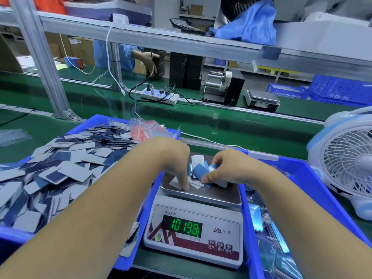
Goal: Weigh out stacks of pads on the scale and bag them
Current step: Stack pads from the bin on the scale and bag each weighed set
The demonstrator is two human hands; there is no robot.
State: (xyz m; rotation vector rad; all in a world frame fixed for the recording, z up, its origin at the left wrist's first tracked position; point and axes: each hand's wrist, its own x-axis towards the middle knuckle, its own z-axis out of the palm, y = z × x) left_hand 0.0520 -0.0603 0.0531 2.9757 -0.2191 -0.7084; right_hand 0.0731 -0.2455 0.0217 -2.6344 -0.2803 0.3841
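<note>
the green bench [251, 135] carries a white scale [193, 234] at the near middle, its landmark here. touching the scale's left side stands a blue tray [128, 256] heaped with loose grey and dark blue pads. just right of the scale stands a second blue tray [314, 178] holding bagged blue pads. further right of the scale sits a white fan [346, 164]. far behind the scale lie a white power strip [161, 96], a black label dispenser [225, 87] and a second small scale [261, 99].
</note>
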